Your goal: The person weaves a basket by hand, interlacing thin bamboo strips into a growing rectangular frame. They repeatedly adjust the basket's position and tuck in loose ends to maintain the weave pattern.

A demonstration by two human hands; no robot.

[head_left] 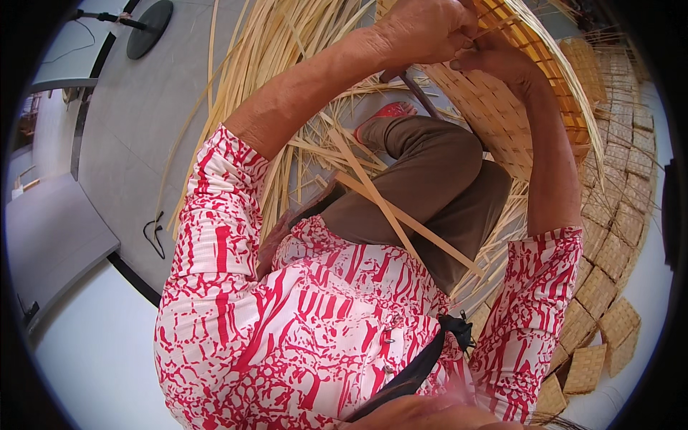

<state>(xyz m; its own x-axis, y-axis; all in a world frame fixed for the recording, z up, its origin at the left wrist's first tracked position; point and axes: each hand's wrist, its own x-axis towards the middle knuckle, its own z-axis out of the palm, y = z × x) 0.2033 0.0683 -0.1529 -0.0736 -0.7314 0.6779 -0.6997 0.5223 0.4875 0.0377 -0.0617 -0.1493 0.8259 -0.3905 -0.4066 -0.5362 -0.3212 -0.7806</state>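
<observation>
A large basket (487,107) woven from pale bamboo strips leans, tilted, in front of my knees at the upper right. Long loose strip ends stand out along its edge. My left hand (430,32) is closed at the basket's upper part, its fingers curled around a thin bamboo strip. Close beside it, my right hand (505,68) reaches over the woven wall with bent fingers pressed together near the same spot. What the right fingertips pinch is hidden. Two flat bamboo strips (408,218) cross over my lap.
A thick spread of long loose strips (244,79) covers the floor ahead and to the left. Stacked woven bamboo pieces (620,193) line the right side. A round black stand base (149,29) is at the far left, and a grey panel (61,236) stands nearer.
</observation>
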